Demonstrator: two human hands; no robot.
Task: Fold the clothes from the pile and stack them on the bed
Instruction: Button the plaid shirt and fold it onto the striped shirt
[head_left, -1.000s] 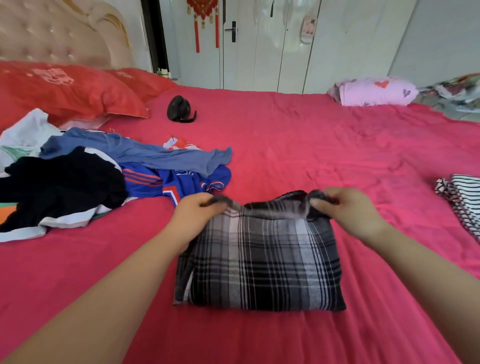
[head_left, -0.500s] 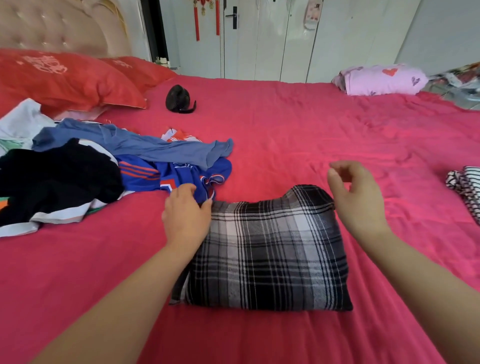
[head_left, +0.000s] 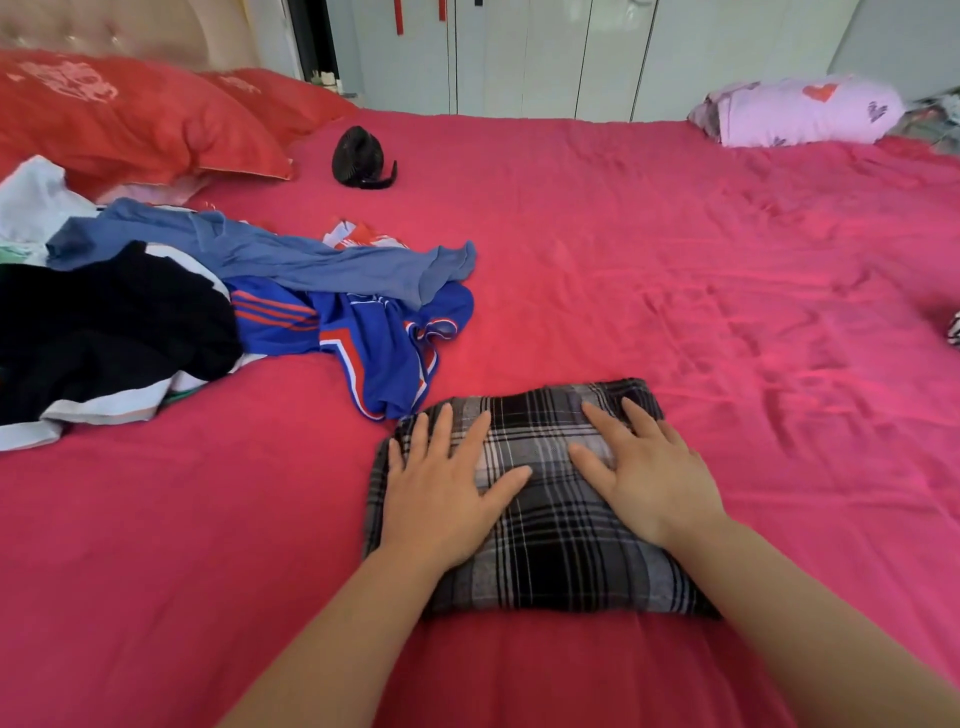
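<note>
The folded plaid garment (head_left: 550, 551) lies close to the near edge of the bed (head_left: 675, 260), with both hands flat on top. The left hand (head_left: 441, 493) presses its left half and the right hand (head_left: 644, 483) its right half, each grip spread, fingers straight, pinching nothing. This looks like the smoothing press that finishes a fold. Next, the bundle probably needs gripping by its sides and moving to a stacking spot, perhaps by the striped garment (head_left: 955, 332) at the right edge, before reaching for the pile (head_left: 208, 322) near the left edge.
</note>
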